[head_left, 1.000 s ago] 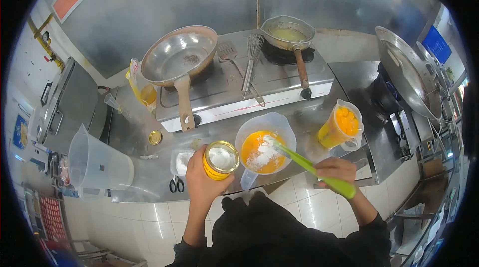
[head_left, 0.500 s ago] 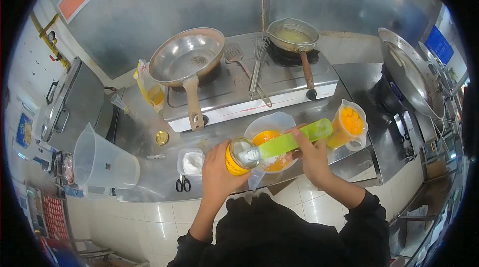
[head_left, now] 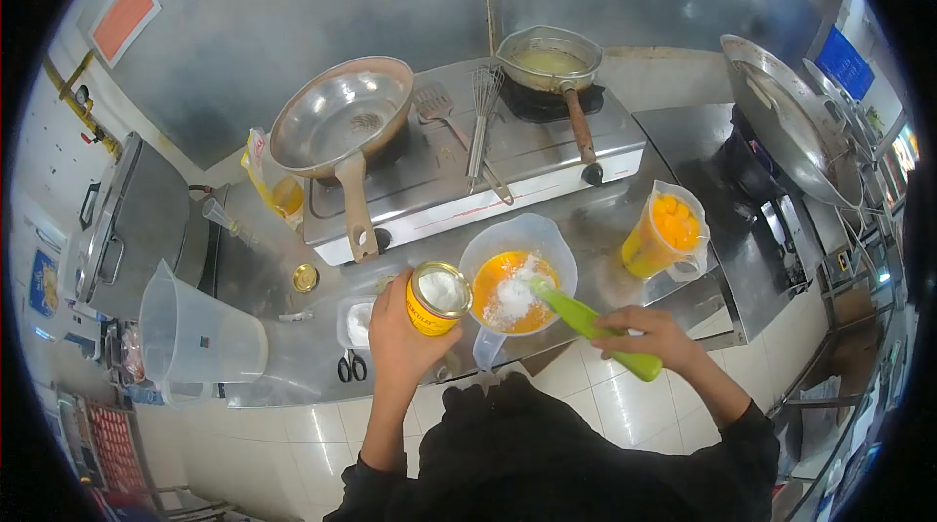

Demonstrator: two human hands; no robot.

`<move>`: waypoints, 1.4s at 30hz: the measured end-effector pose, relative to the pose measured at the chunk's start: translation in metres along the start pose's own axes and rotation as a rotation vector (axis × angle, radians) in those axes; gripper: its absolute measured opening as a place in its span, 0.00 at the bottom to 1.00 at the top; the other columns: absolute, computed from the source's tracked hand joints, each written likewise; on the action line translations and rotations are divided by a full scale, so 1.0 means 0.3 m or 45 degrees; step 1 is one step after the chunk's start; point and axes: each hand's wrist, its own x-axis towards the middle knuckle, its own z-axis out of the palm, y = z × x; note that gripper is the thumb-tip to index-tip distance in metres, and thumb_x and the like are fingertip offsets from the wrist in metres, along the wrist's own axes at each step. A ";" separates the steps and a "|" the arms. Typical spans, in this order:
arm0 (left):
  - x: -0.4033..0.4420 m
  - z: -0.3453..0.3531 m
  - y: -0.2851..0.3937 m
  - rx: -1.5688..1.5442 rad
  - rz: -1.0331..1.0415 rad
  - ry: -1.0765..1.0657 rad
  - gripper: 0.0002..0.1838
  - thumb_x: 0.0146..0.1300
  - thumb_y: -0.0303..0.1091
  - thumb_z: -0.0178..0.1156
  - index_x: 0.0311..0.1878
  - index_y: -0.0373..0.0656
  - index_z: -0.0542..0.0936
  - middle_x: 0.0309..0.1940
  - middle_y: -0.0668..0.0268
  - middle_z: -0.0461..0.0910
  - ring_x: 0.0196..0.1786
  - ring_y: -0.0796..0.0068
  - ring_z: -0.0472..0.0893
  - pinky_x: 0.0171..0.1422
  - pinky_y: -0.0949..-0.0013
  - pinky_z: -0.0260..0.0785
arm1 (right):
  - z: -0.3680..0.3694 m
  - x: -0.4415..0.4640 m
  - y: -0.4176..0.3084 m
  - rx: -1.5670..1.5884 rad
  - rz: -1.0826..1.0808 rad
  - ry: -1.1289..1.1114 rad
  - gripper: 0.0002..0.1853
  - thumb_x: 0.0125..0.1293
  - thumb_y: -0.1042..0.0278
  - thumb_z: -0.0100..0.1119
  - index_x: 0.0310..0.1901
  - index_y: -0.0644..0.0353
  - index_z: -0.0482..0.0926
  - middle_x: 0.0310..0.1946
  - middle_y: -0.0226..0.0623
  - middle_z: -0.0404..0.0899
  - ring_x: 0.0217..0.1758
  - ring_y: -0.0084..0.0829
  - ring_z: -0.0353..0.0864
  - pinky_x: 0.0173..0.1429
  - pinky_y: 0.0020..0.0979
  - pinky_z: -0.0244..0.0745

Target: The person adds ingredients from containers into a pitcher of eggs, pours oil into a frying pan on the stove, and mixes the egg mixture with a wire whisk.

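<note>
My left hand (head_left: 395, 341) is wrapped round an uncovered yellow tin (head_left: 430, 319) of white powder, tilted slightly beside the bowl. A green plastic scoop (head_left: 586, 319) is gripped in my right hand (head_left: 646, 339), its tip down over the translucent plastic bowl (head_left: 560, 247). Orange-yellow egg (head_left: 488, 278) lies in this bowl, with a heap of white powder (head_left: 514, 298) on top at the scoop's tip. To the right stands a translucent jug (head_left: 639, 247) holding whole egg yolks (head_left: 675, 221).
A gas stove (head_left: 429, 210) carries a frying pan (head_left: 327, 122), a whisk (head_left: 482, 117), a slotted turner (head_left: 434, 102) and a saucepan (head_left: 576, 117). At left are a large jug (head_left: 205, 327), a lid (head_left: 305, 278), scissors (head_left: 351, 367) and a small tub of white powder (head_left: 360, 325).
The scoop has moved from the tin's mouth down into the bowl, its handle now angled toward me. More white powder lies on the egg. The tin has shifted slightly left.
</note>
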 end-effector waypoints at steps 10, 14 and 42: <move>-0.014 0.010 0.062 -0.039 0.199 -0.060 0.37 0.27 0.37 0.68 0.47 0.38 0.69 0.39 0.55 0.73 0.43 0.54 0.72 0.47 0.60 0.66 | 0.033 0.275 -0.089 0.379 0.066 0.451 0.13 0.50 0.73 0.64 0.38 0.63 0.77 0.31 0.39 0.78 0.25 0.27 0.78 0.30 0.23 0.72; -0.018 0.009 0.065 -0.023 0.217 -0.096 0.37 0.26 0.37 0.68 0.47 0.39 0.69 0.38 0.56 0.73 0.42 0.55 0.73 0.46 0.60 0.66 | 0.055 0.325 -0.116 1.170 0.785 0.576 0.10 0.58 0.69 0.55 0.39 0.64 0.74 0.28 0.35 0.76 0.23 0.23 0.76 0.27 0.22 0.72; -0.082 -0.069 -0.075 -0.467 -0.196 0.111 0.34 0.29 0.35 0.71 0.45 0.38 0.69 0.37 0.61 0.76 0.42 0.70 0.77 0.48 0.68 0.68 | 0.016 -0.038 -0.023 -0.170 -0.052 -0.160 0.22 0.44 0.73 0.59 0.45 0.44 0.76 0.44 0.36 0.73 0.42 0.37 0.76 0.38 0.27 0.76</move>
